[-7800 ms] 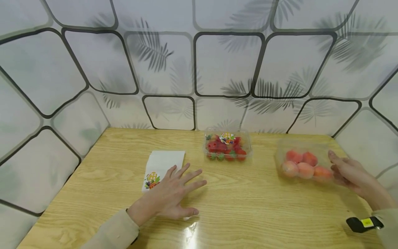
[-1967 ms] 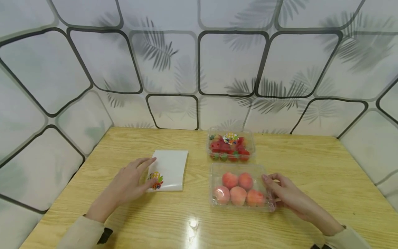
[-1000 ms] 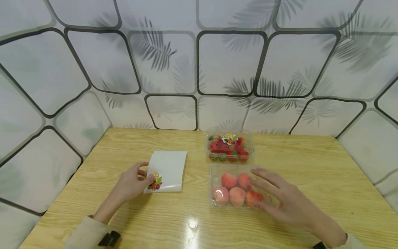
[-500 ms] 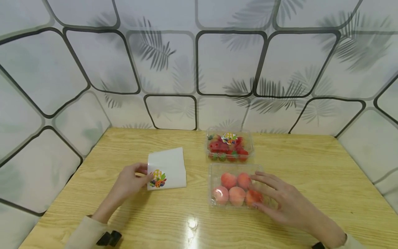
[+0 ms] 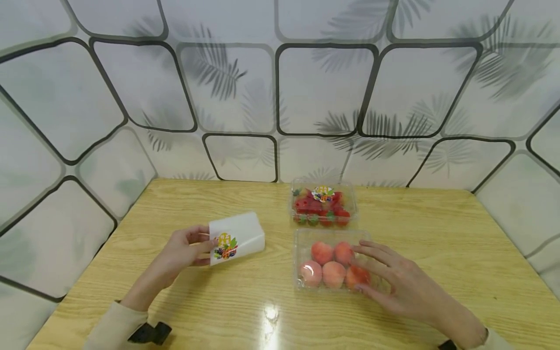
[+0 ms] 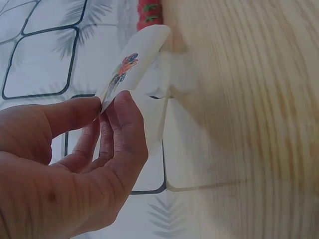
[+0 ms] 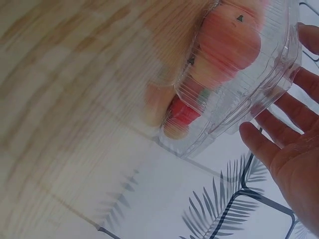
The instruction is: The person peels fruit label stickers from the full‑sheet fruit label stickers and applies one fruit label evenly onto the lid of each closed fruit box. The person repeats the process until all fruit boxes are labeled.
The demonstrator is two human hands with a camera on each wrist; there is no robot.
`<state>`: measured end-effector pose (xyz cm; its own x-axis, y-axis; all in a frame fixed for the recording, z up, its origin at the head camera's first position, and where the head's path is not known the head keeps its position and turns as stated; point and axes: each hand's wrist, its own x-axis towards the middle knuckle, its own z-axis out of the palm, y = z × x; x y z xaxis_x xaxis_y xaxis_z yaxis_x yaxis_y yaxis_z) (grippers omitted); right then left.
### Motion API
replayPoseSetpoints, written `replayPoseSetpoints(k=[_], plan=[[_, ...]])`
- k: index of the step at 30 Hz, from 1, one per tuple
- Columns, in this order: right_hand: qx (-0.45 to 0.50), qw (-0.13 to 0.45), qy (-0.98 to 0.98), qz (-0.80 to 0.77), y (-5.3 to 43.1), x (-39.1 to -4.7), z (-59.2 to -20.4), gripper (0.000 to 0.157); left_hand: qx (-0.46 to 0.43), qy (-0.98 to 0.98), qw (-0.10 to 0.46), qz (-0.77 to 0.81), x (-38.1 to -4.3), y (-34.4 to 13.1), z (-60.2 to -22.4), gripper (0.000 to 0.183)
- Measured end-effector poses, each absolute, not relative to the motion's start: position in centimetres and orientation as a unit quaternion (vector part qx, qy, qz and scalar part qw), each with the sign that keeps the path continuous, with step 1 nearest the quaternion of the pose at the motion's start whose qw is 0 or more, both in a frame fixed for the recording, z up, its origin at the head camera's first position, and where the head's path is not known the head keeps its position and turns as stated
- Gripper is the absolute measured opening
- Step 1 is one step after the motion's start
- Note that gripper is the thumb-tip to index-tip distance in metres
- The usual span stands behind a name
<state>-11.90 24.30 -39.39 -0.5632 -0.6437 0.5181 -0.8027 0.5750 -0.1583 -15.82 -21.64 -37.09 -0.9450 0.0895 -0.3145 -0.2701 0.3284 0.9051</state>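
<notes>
My left hand [image 5: 181, 250] pinches the left edge of a white sticker sheet [image 5: 242, 228] between thumb and fingers. A colourful fruit sticker [image 5: 226, 248] shows near the pinched edge. In the left wrist view the sheet [image 6: 149, 45] curves up and away from the fingertips, raised from the wood. My right hand [image 5: 407, 284] rests its spread, relaxed fingers on the right side of a clear plastic box [image 5: 302, 238] of peaches. The right wrist view has the fingers [image 7: 261, 142] along the lid's edge, beside the peaches [image 7: 232, 37].
Behind the peach box stands a clear box [image 5: 347, 189] of strawberries, with a fruit sticker [image 5: 323, 194] on its lid. Both are on a wooden table [image 5: 227, 311]. A patterned wall covering [image 5: 319, 92] encloses the back and sides.
The peach box came from the right to the front of the strawberries. My left hand took the sheet's edge, then lifted and curled it. My right hand released its grip and moved onto the lid.
</notes>
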Motion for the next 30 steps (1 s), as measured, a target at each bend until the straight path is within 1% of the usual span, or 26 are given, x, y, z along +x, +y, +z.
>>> replayPoseSetpoints(k=[9, 12, 18, 21, 25, 30], plan=[[0.407, 0.191, -0.874, 0.184, 24.4, -11.7, -39.3, 0.038, -0.040, 0.783, 0.161, 0.599, -15.7, -21.3, -36.0, 0.040], [0.413, 0.197, -0.869, 0.189, 24.3, -11.7, -39.4, 0.039, -0.033, 0.780, 0.160, 0.604, -15.6, -21.2, -35.7, 0.040], [0.420, 0.219, -0.860, 0.188, 24.0, -11.6, -39.3, 0.047, -0.022, 0.777, 0.156, 0.610, -15.4, -21.0, -35.1, 0.044], [0.423, 0.229, -0.858, 0.183, 24.0, -11.6, -39.3, 0.049, -0.019, 0.774, 0.156, 0.614, -15.2, -20.8, -34.8, 0.045], [0.426, 0.230, -0.854, 0.189, 23.9, -11.6, -39.5, 0.046, -0.009, 0.768, 0.154, 0.621, -14.9, -20.5, -34.5, 0.043], [0.420, 0.212, -0.861, 0.193, 24.0, -11.5, -39.7, 0.044, 0.001, 0.764, 0.151, 0.627, -14.6, -20.1, -34.3, 0.039]])
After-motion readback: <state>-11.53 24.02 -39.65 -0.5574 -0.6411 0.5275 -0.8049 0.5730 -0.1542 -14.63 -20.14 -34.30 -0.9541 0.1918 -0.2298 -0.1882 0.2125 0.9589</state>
